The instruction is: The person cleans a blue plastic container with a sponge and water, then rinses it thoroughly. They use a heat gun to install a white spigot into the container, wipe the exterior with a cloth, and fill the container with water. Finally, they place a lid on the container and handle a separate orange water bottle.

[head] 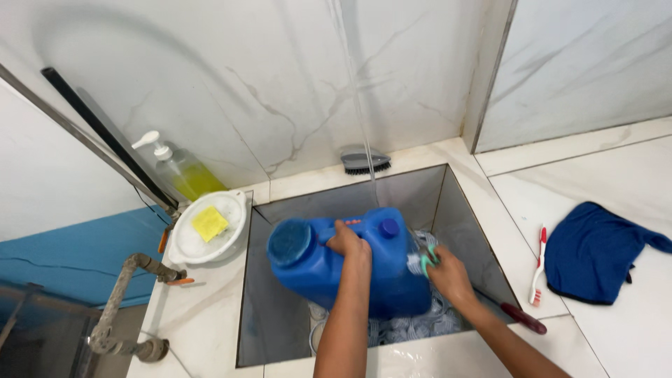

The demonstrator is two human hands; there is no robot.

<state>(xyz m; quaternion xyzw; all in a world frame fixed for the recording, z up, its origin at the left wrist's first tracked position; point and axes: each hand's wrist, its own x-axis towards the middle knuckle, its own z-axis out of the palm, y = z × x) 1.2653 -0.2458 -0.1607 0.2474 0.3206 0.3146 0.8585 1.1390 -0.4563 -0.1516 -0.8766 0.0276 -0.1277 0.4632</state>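
Hands: L point(348, 241) gripping jug point(350, 262), R point(448, 273) w/ brush point(427, 260), prob.

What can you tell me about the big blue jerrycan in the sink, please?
The blue jerrycan looks like glossy plastic, with a wide round cap, a small blue screw cap and a moulded top handle. It stands in the square sink under a thin water stream. The left hand holds its handle; the right hand presses a scrubber against its side.

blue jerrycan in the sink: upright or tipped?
Tipped. The blue jerrycan lies on its side, both caps facing the camera, left hand on its handle.
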